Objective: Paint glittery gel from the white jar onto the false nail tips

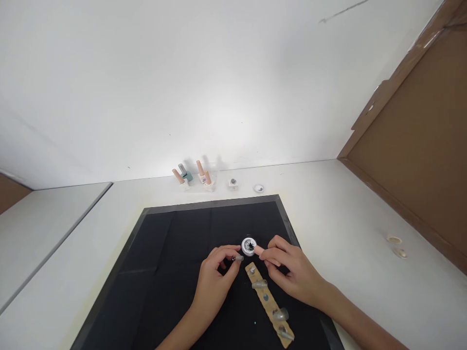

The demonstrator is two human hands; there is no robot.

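Observation:
My left hand [216, 277] pinches a small clear nail tip [239, 258] between thumb and fingers, over the black mat [186, 243]. My right hand [292, 267] holds a brush by its peach cap [259, 250], the brush end pointing into a small round white pot [247, 247] with silvery contents. The pot sits on the mat between both hands. Below it, a tan strip [270, 307] lies at a slant, with several clear nail tips on it.
Several polish bottles with peach and grey caps [207, 178] stand behind the mat. A small jar [232, 183] and a round lid [259, 188] are to their right. Two small round items [400, 253] lie at the right, near a brown cardboard panel [419, 136].

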